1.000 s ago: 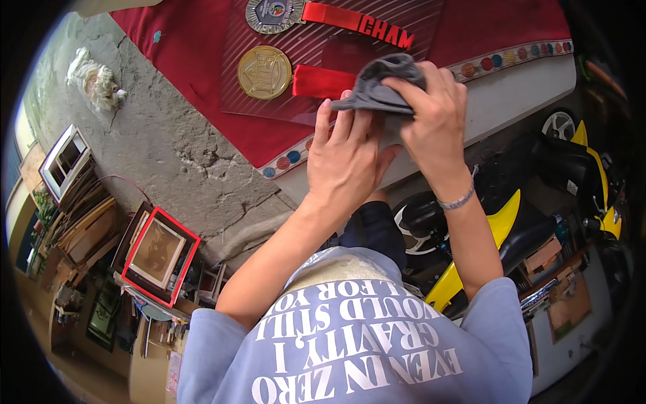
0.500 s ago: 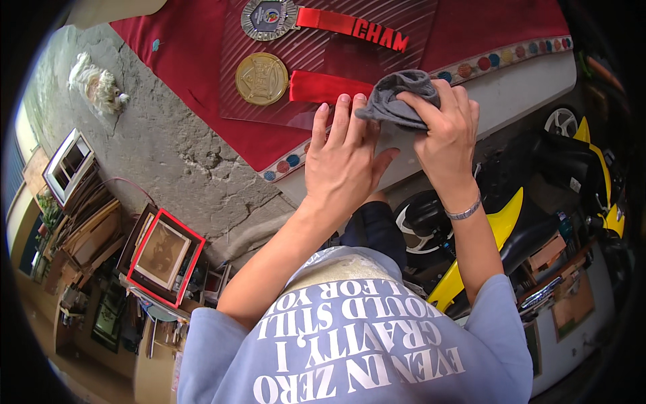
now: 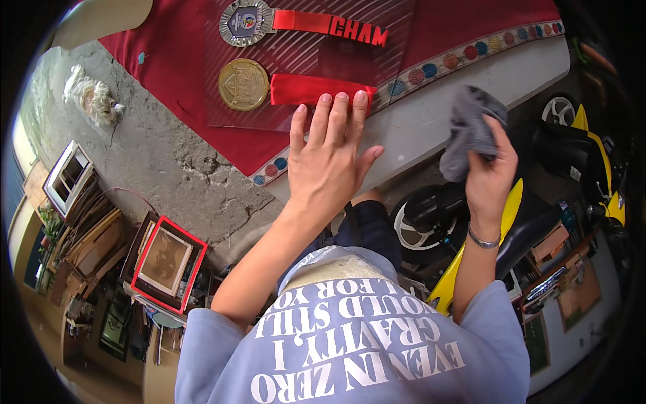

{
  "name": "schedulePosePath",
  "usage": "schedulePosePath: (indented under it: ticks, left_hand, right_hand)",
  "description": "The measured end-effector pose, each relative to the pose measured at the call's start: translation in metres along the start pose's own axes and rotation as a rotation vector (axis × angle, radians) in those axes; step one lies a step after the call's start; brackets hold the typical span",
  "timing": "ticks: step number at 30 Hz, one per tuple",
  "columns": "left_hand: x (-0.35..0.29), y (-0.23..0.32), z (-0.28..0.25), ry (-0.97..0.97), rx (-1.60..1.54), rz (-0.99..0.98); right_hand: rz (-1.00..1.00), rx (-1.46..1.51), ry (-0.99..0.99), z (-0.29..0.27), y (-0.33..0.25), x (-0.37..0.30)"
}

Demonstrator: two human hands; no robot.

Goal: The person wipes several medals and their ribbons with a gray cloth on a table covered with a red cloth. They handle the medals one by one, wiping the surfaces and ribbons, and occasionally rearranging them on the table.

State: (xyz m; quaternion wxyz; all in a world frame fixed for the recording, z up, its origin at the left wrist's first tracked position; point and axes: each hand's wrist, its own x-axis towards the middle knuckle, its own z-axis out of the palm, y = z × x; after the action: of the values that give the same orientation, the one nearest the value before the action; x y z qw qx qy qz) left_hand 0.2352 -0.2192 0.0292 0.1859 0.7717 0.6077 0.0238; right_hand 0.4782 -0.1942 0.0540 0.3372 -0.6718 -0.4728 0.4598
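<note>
My left hand (image 3: 328, 149) lies flat with fingers spread, its fingertips on the lower edge of a folded red ribbon (image 3: 316, 89). That ribbon runs from a round gold medal (image 3: 243, 84) resting on a clear ribbed sheet (image 3: 215, 111). Above it is a silver medal (image 3: 246, 23) with a red lettered ribbon (image 3: 330, 25). My right hand (image 3: 493, 176) grips a crumpled grey cloth (image 3: 471, 128) in the air, off to the right past the table's near edge. The cloth looks slightly blurred.
A dark red tablecloth (image 3: 249, 149) with a dotted trim covers the table, its pale edge (image 3: 464, 84) showing. A yellow and black motorcycle (image 3: 538, 161) stands close on the right. A white fluffy dog (image 3: 93, 96) lies on the concrete floor at left, with picture frames (image 3: 168, 262) stacked nearer.
My right hand has lifted the grey cloth away from the ribbon's end, rightward and toward me. My left hand stays flat by the ribbon; the whole view has shifted slightly.
</note>
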Motion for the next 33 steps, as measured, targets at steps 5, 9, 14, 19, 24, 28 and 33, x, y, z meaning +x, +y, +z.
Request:
schedulePosePath:
  ticks: [5, 9, 14, 19, 24, 28, 33]
  left_hand:
    - [0.003, 0.000, -0.006, -0.002, -0.046, 0.017]
    - [0.002, -0.006, -0.012, 0.019, -0.056, 0.022]
    - [-0.002, -0.017, -0.011, 0.014, -0.002, -0.004]
    - [-0.002, -0.016, -0.006, 0.040, 0.047, 0.055]
    - [-0.007, -0.017, -0.003, 0.028, 0.040, 0.077]
    - [-0.005, -0.015, -0.007, 0.040, 0.030, 0.038]
    - [-0.008, -0.015, -0.002, 0.038, -0.033, 0.021]
  right_hand:
    - [0.179, 0.498, 0.168, 0.001, 0.014, -0.010]
    - [0.240, 0.678, 0.158, 0.018, 0.012, -0.008]
    - [0.083, 0.480, 0.110, 0.029, 0.004, 0.009]
    - [-0.603, -0.763, 0.007, 0.056, -0.022, 0.033]
    - [-0.874, -0.844, -0.148, 0.131, -0.019, 0.049]
    - [-0.786, -0.916, -0.131, 0.095, -0.017, 0.044]
    - [-0.805, -1.007, -0.167, 0.087, -0.025, 0.045]
